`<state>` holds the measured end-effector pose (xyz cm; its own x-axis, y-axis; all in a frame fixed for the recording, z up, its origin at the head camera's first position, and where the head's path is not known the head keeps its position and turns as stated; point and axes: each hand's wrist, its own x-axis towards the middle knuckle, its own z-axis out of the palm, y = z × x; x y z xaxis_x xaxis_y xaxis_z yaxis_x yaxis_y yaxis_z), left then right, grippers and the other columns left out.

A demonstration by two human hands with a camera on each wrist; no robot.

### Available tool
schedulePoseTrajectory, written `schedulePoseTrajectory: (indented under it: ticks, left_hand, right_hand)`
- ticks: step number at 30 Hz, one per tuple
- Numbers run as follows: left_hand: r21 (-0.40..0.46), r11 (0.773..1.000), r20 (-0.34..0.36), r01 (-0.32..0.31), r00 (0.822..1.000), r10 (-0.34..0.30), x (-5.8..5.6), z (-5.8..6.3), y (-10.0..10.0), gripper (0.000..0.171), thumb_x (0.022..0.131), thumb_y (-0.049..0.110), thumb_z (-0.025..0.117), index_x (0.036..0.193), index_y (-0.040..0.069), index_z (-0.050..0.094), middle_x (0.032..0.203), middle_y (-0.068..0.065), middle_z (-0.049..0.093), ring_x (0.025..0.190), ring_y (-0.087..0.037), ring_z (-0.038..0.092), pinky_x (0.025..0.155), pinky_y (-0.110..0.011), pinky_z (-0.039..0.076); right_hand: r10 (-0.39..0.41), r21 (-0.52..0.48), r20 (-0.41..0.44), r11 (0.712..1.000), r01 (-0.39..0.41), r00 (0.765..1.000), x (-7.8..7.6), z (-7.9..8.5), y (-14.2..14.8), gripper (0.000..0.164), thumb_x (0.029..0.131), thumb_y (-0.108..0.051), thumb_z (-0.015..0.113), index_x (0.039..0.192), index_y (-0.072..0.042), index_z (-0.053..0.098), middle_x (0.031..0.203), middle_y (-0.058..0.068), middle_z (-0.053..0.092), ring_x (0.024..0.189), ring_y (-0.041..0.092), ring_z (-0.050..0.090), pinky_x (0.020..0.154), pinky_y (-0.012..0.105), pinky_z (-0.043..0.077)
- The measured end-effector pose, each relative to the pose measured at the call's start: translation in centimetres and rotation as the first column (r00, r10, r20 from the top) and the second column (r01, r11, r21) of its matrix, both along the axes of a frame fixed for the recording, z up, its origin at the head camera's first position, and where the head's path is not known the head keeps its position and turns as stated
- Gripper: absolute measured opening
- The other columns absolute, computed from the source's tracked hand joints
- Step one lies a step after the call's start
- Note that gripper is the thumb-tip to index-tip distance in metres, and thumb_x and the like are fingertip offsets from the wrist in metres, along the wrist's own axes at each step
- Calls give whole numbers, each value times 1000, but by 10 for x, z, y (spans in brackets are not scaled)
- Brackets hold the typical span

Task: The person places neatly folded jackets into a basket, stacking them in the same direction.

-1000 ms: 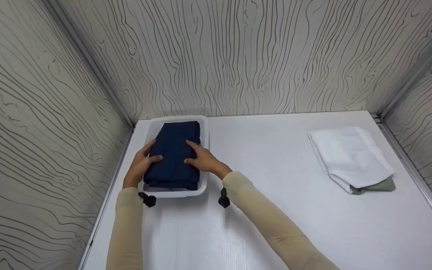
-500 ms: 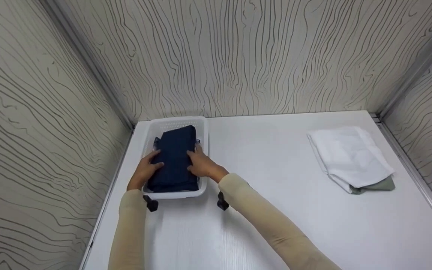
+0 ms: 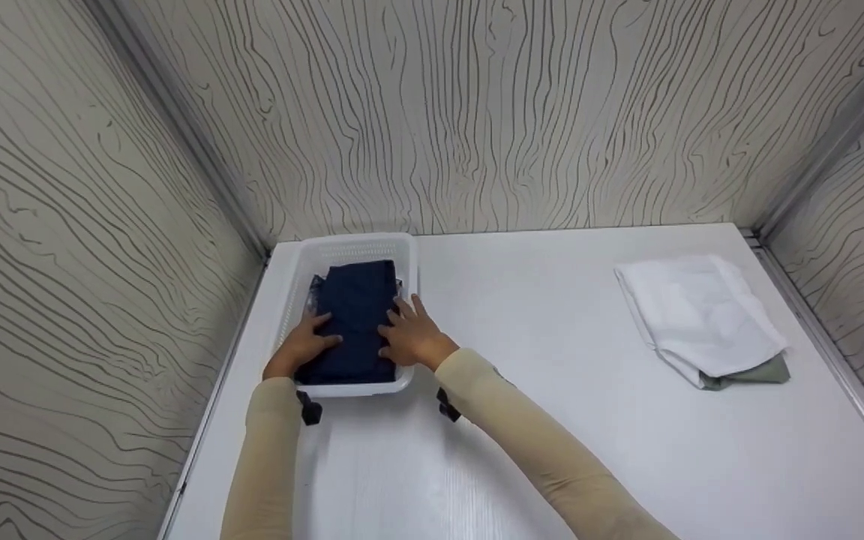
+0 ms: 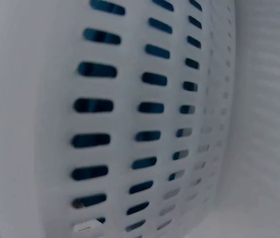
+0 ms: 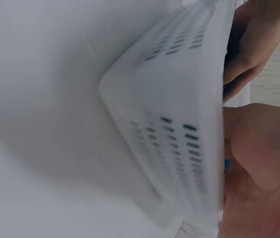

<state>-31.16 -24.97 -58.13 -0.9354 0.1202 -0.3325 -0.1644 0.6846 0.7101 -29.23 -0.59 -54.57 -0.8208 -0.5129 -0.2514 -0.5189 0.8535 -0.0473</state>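
Note:
A folded navy cloth [image 3: 357,315] lies inside a white perforated basket [image 3: 361,239], in the head view's left half. On its left edge rests my left hand [image 3: 303,346], thumb on top and fingers along the side. My right hand [image 3: 411,337] touches the right edge with its fingers spread, close to the basket rim. Something shiny peeks out beneath the cloth on both sides; its kind is unclear. Through slots in the basket wall [image 4: 125,124], the left wrist view shows dark blue fabric. Both hands appear at the rim in the right wrist view, their fingertips mostly hidden.
At the right of the white table [image 3: 537,315] lies a folded white cloth [image 3: 702,315], with a grey-green piece [image 3: 758,371] showing under its near corner. Wood-patterned panels [image 3: 477,112] enclose the table at the back and sides. The basket stands near the back left corner.
The navy cloth has shifted toward me and settled lower in the basket, uncovering its far end. Both hands have come nearer with it, and the right hand's fingers have spread.

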Motion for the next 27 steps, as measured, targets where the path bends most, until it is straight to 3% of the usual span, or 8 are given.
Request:
schedulePoseTrajectory:
  ticks: [8, 15, 18, 22, 24, 27]
  left_hand:
    - [24, 1000, 19, -15, 1000, 15, 3, 3, 1, 75, 103, 25, 67, 166, 1, 33, 175, -29, 14, 163, -49, 12, 132, -63, 17]
    - [-6, 1000, -74, -9, 997, 9, 2, 7, 7, 68, 103, 18, 65, 161, -5, 39, 169, -33, 31, 159, -50, 26, 131, -61, 23]
    - [-6, 1000, -145, -23, 989, 22, 2, 11, 13, 62, 102, 13, 64, 156, -10, 44, 163, -35, 40, 156, -50, 33, 130, -59, 26]
    - [15, 998, -250, -58, 966, 60, 2, 18, 26, 51, 103, 9, 61, 149, -11, 52, 156, -34, 50, 151, -49, 42, 126, -59, 33]
    - [26, 997, -303, -73, 950, 77, 3, 24, 35, 46, 103, 8, 61, 145, -9, 57, 153, -32, 54, 149, -49, 45, 125, -59, 35]
    - [68, 994, -378, -91, 919, 110, 7, 33, 55, 38, 103, 8, 62, 139, -5, 65, 146, -28, 61, 142, -45, 53, 120, -58, 41]
  right_hand:
    - [32, -41, 15, 999, -31, 999, -2, -1, 8, 59, 111, -50, 51, 159, -18, 52, 171, 8, 40, 167, 28, 18, 136, 51, 7]
    - [25, -200, 63, 980, -12, 998, -10, -1, 18, 54, 110, -43, 55, 156, -13, 56, 168, 10, 46, 165, 29, 24, 136, 49, 10]
    - [41, -360, 57, 933, -18, 998, -14, 2, 27, 46, 110, -32, 59, 148, -6, 63, 158, 13, 57, 159, 33, 36, 134, 47, 22]
    - [67, -563, 14, 825, -47, 998, -16, 8, 44, 34, 106, -18, 63, 134, 0, 71, 140, 17, 70, 142, 36, 57, 123, 48, 42]
    - [70, -618, 4, 784, -53, 998, -15, 11, 54, 31, 106, -14, 63, 131, 1, 72, 137, 17, 71, 136, 35, 61, 119, 49, 46]
    - [50, -658, 7, 753, -33, 999, -14, 17, 70, 31, 106, -13, 63, 133, 1, 71, 137, 17, 72, 133, 35, 63, 117, 50, 47]
